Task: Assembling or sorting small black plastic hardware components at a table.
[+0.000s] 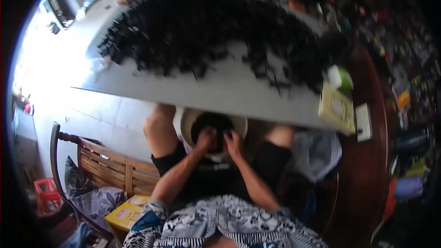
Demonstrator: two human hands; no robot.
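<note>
Between my knees stands a round beige tub (187,126), with a mass of dark pieces (216,121) inside it. Both of my hands are over the tub, close together but apart. My left hand (206,138) is closed with the fingers curled inward; whatever it holds is hidden. My right hand (233,143) is also closed, thumb toward the left hand, and a small dark piece seems to show at its fingertips, too blurred to name. On the table (183,93) in front of me lies a wide heap of small black pieces (183,23), some strung out toward the near edge.
The table's near edge runs just beyond the tub. A yellow box (336,108), a white-and-green roll (340,78) and a white flat piece (363,122) are at the right. A pale bag (317,154) hangs by my right knee. At left stand a wooden bench (108,160) and another yellow box (124,216).
</note>
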